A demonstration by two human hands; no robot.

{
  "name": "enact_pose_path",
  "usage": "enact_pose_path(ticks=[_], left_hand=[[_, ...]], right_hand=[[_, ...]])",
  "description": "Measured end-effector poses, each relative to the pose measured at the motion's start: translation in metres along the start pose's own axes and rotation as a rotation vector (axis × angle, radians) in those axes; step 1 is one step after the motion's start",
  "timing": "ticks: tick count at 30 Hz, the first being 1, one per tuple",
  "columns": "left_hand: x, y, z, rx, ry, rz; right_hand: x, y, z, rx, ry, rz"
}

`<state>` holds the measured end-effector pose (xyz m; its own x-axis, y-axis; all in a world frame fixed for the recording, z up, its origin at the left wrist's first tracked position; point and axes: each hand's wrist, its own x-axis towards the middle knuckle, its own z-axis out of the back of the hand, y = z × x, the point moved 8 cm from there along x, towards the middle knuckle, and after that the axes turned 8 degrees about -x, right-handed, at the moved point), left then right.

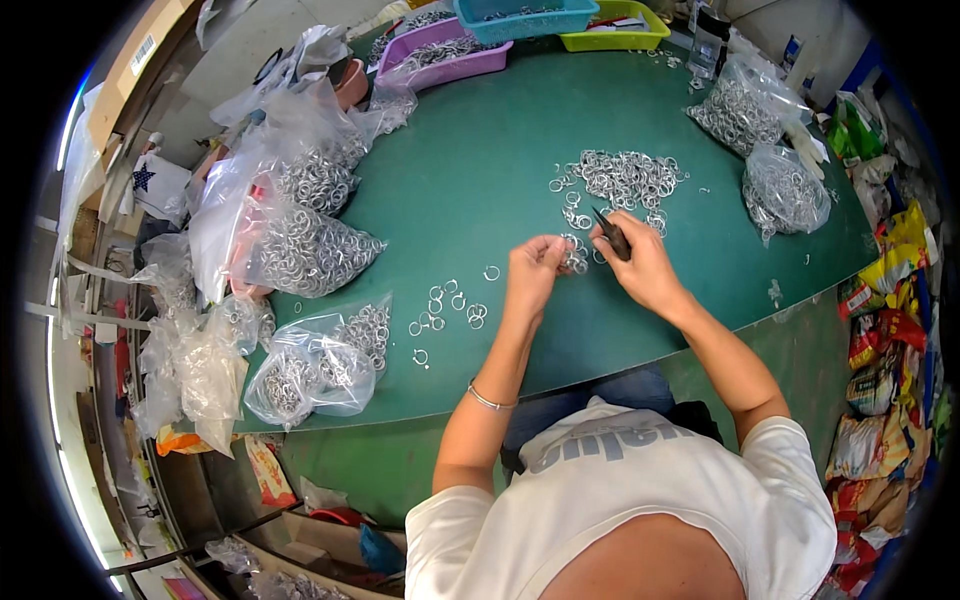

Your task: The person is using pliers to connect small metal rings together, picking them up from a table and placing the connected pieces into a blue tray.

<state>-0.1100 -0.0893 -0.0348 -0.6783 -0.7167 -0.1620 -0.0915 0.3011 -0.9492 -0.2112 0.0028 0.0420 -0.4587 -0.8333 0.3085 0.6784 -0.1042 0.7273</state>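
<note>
My left hand (533, 272) pinches a small cluster of silver metal rings (575, 257) above the green table. Close beside it, my right hand (648, 272) is closed around a dark, pointed hand tool (611, 236); whether it is pliers or tweezers does not show clearly. The tool's tip points up and left, toward the pile. Just beyond both hands lies a heap of silver rings (625, 178), with several stray ones at its near edge. More rings (476, 316) are scattered singly and in small groups to the left of my left forearm.
Clear plastic bags full of rings (315, 245) crowd the table's left side, with another bag (310, 375) nearer. Two bags (785, 190) stand at the right. Purple (455, 62), blue (530, 22) and yellow-green trays (622, 38) line the far edge. Colourful packages (875, 340) hang beyond the right edge.
</note>
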Motion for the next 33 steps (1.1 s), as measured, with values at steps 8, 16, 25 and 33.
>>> enact_pose_path(ticks=[8, 16, 25, 33], left_hand=[[-0.003, -0.009, 0.002, -0.079, 0.046, -0.061], [-0.010, -0.043, 0.009, 0.292, -0.108, -0.539], [-0.021, -0.061, -0.007, 1.022, -0.095, -0.442], [-0.008, -0.029, 0.027, 0.864, -0.144, -0.278]], right_hand=[[-0.002, -0.046, -0.057, 0.478, 0.553, -0.435], [-0.013, -0.042, -0.078, 1.098, 0.705, -0.688], [0.003, -0.010, -0.035, 0.167, 0.149, -0.064], [0.001, -0.048, -0.057, 0.649, 0.368, -0.529]])
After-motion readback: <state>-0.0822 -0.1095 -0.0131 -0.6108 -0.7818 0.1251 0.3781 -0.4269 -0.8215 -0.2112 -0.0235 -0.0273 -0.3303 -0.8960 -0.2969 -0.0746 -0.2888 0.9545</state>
